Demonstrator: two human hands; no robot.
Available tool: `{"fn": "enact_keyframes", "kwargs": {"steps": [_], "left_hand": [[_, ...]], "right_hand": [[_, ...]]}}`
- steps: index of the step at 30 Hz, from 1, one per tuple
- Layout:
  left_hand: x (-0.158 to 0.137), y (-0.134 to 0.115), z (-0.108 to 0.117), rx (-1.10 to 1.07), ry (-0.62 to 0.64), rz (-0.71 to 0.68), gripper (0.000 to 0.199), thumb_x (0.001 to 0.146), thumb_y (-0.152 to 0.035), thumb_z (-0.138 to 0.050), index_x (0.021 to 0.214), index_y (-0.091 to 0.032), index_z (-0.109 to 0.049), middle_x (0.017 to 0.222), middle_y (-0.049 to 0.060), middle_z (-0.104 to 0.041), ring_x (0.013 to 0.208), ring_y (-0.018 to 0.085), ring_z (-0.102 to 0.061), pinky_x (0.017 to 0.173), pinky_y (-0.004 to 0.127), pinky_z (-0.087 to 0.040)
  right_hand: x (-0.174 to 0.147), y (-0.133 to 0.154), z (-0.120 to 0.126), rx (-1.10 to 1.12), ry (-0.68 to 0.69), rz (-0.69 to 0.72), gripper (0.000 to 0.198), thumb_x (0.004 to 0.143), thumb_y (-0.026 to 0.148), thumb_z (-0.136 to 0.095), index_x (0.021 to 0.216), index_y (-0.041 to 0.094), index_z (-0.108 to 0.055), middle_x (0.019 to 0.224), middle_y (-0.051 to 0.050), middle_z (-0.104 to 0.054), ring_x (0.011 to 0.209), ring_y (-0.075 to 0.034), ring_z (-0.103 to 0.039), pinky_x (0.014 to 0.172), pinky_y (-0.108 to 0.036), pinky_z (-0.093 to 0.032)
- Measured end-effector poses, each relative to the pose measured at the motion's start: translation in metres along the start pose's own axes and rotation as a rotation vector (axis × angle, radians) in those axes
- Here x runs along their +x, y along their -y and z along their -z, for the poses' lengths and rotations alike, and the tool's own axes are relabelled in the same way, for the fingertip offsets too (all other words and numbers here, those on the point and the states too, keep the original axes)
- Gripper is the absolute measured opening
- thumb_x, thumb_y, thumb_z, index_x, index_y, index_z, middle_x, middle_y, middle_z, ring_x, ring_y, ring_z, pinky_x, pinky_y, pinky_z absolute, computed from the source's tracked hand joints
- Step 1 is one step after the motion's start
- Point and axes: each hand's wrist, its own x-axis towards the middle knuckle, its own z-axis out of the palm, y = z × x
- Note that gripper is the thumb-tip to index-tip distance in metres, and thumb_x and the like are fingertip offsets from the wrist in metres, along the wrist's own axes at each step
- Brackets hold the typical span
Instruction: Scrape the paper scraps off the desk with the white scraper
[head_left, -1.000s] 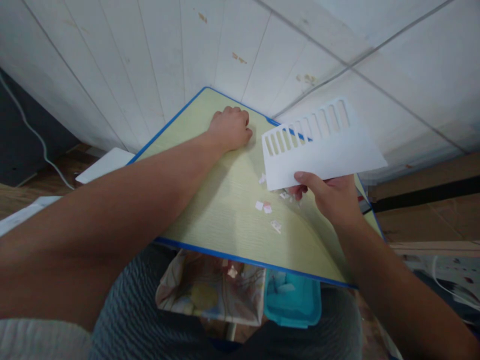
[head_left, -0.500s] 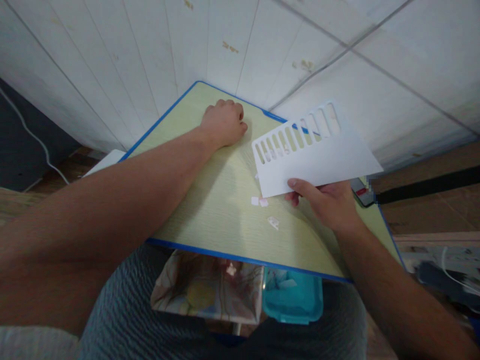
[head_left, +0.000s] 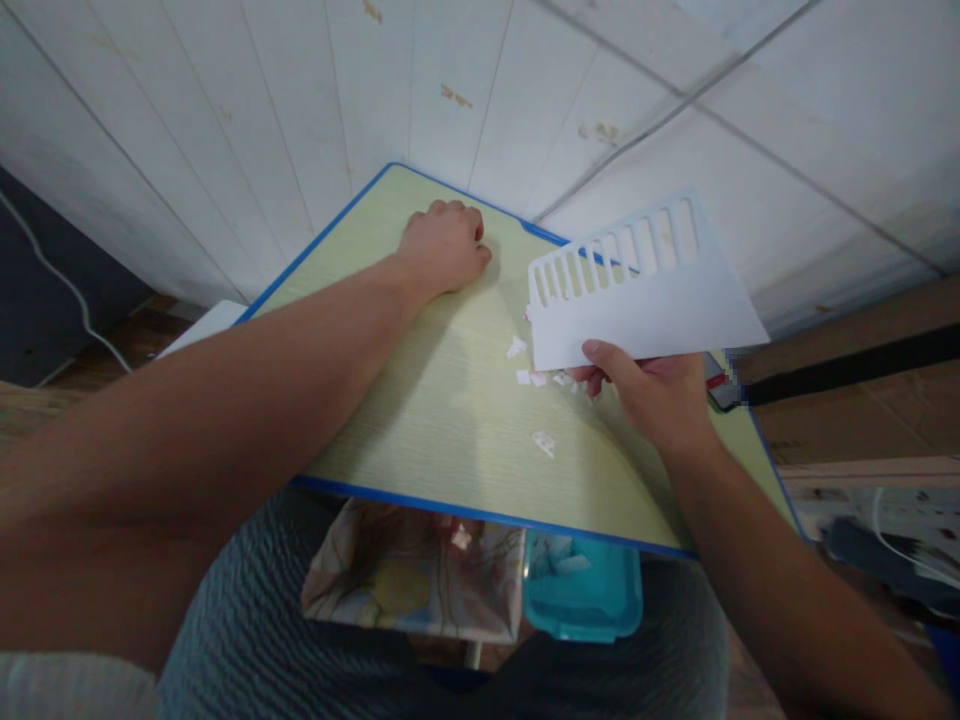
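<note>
My right hand grips a thin white slotted card by its near edge, thumb on top and fingers underneath. A row of long openings, growing in length towards the right, runs along the card's far side. The card is held at a slant over the right part of the table. Small white paper scraps lie by its lower left corner and near my right fingertips, with another piece nearer to me. My left hand rests on the tabletop towards the back, fingers curled closed; its palm is hidden.
The pale yellow-green table has a blue rim and backs onto a white panelled wall. Below its front edge are a turquoise container with white scraps inside and a patterned cloth-lined box. A dark phone-like object lies at the right edge.
The white slotted card has shifted slightly right and away from me with my right hand. More paper scraps now show beside and below it. My left hand stays in place.
</note>
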Motion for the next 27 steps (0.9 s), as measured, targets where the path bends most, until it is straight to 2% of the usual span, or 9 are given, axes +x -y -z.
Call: {"fn": "enact_keyframes", "kwargs": {"steps": [3, 6, 12, 15, 20, 27], "left_hand": [[-0.001, -0.001, 0.001, 0.005, -0.043, 0.015, 0.064, 0.115, -0.059, -0.052, 0.164, -0.02, -0.065, 0.177, 0.006, -0.058, 0.161, 0.037, -0.038, 0.139, 0.058, -0.026], [-0.001, -0.002, 0.001, 0.039, -0.069, 0.01, 0.051, 0.118, -0.048, -0.054, 0.157, -0.019, -0.07, 0.172, 0.008, -0.062, 0.158, 0.035, -0.044, 0.137, 0.054, -0.034], [0.003, -0.002, -0.004, 0.103, -0.136, -0.009, 0.034, 0.117, -0.032, -0.062, 0.144, -0.017, -0.076, 0.16, 0.015, -0.069, 0.155, 0.037, -0.054, 0.135, 0.056, -0.043], [0.003, -0.002, -0.005, 0.104, -0.143, -0.017, 0.031, 0.117, -0.027, -0.062, 0.142, -0.017, -0.077, 0.159, 0.015, -0.07, 0.154, 0.036, -0.055, 0.134, 0.057, -0.044], [0.003, -0.001, -0.005, 0.097, -0.154, -0.024, 0.03, 0.115, -0.027, -0.064, 0.139, -0.018, -0.078, 0.155, 0.015, -0.071, 0.154, 0.039, -0.057, 0.133, 0.057, -0.046], [0.004, -0.002, -0.005, 0.081, -0.164, -0.031, 0.03, 0.113, -0.026, -0.064, 0.138, -0.017, -0.08, 0.154, 0.016, -0.072, 0.153, 0.039, -0.057, 0.133, 0.058, -0.046]], "right_hand": [[0.001, 0.0, 0.0, 0.016, -0.019, -0.012, 0.026, 0.084, 0.037, -0.085, 0.065, 0.024, -0.074, 0.064, -0.007, -0.078, 0.049, -0.02, -0.066, 0.048, -0.034, -0.057], [0.001, 0.002, 0.002, 0.031, -0.042, -0.023, 0.024, 0.083, 0.038, -0.084, 0.066, 0.025, -0.074, 0.063, -0.006, -0.077, 0.05, -0.021, -0.065, 0.048, -0.034, -0.057], [-0.003, 0.008, 0.004, -0.026, 0.095, 0.029, 0.033, 0.086, 0.036, -0.084, 0.059, 0.025, -0.069, 0.059, -0.006, -0.072, 0.051, -0.022, -0.067, 0.05, -0.035, -0.058], [-0.004, 0.011, 0.004, 0.025, 0.147, 0.036, 0.03, 0.086, 0.033, -0.083, 0.06, 0.025, -0.07, 0.058, -0.005, -0.071, 0.049, -0.021, -0.065, 0.048, -0.035, -0.057], [-0.003, 0.011, 0.003, 0.069, 0.081, 0.033, 0.028, 0.086, 0.031, -0.083, 0.06, 0.025, -0.072, 0.059, -0.005, -0.073, 0.049, -0.02, -0.063, 0.047, -0.036, -0.056], [-0.009, 0.008, 0.001, 0.057, 0.187, 0.052, 0.034, 0.09, 0.039, -0.09, 0.064, 0.025, -0.072, 0.059, -0.004, -0.072, 0.049, -0.021, -0.066, 0.049, -0.036, -0.058]]}}
